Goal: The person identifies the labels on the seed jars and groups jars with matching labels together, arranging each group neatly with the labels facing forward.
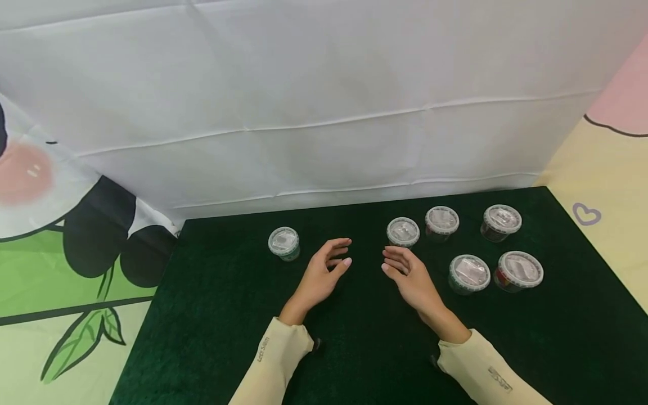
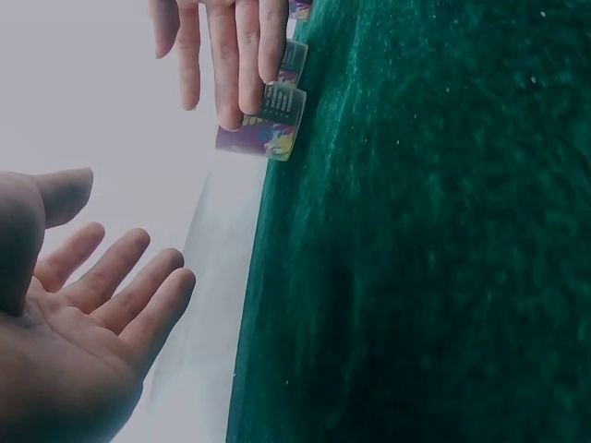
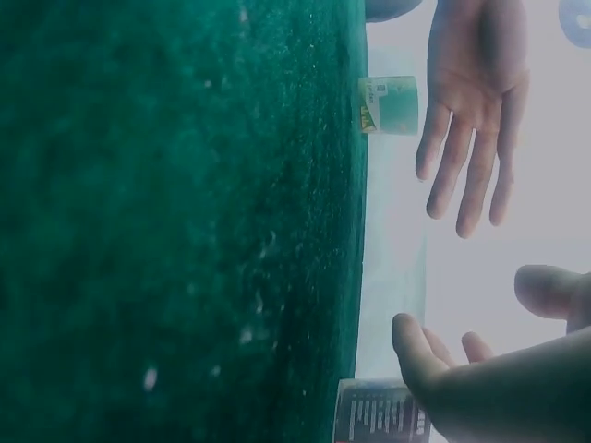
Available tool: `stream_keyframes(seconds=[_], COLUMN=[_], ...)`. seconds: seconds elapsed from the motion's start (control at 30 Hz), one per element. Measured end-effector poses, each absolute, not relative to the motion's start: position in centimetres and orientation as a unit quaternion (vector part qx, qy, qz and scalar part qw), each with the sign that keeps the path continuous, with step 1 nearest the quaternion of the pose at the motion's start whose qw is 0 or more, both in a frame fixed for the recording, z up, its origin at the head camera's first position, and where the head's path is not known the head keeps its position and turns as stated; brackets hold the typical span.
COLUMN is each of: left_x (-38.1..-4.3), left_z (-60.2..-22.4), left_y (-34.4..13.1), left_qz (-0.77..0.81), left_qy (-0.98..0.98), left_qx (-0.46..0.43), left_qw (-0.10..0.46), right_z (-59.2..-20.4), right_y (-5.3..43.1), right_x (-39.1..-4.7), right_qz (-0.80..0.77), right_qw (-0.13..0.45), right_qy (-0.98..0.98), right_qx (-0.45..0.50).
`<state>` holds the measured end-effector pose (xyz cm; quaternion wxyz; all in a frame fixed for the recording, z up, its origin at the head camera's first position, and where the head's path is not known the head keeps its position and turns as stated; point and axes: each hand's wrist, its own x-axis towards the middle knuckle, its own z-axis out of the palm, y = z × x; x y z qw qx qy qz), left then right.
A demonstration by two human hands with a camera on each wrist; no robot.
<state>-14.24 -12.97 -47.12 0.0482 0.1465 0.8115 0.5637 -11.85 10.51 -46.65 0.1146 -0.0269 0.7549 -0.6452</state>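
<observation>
Over the middle of the green cloth, my left hand (image 1: 321,274) and right hand (image 1: 412,278) face each other with a gap between the palms. Fingers on both are relaxed, and neither hand holds anything. Just left of the left hand stands a small round lidded tub (image 1: 284,243); the right wrist view shows its green side (image 3: 392,106). Nearest the right fingertips is another clear-lidded tub (image 1: 403,230), its lower part partly hidden by that hand. In the left wrist view, a tub with a colourful label (image 2: 277,138) shows behind the right fingers.
More lidded tubs stand right of the right hand: one at the back (image 1: 442,220), one at the far right (image 1: 501,219), and two nearer ones, a left (image 1: 469,273) and a right (image 1: 520,269). A white cloth wall (image 1: 324,157) rises behind the table's back edge.
</observation>
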Motion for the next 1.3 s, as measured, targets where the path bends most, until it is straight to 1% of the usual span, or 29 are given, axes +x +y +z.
stream_keyframes(seconds=[0.23,0.7,1.0,1.3], left_x=[-14.6,-15.4,-15.9,-16.7], left_z=[-47.7,-48.3,-49.0,-49.4], left_y=[-12.0,-10.1,-8.6,-7.5], left_qz=[0.568,0.555,0.547,0.537], left_qy=[0.807,0.816,0.823,0.828], left_qx=[0.154,0.151,0.135,0.144], left_qw=[0.049,0.057,0.066,0.075], right_z=[-46.8,-46.8,-47.2,-47.3], right_y=[11.2,12.1,12.2,12.1], right_x=[-11.4,-10.8,-11.6,-12.8], right_qz=[-0.643,-0.651,-0.631,-0.630], right_qw=[0.098,0.091,0.068,0.040], right_qy=[0.760,0.752,0.768,0.770], right_qx=[-0.001,0.055,0.083,0.095])
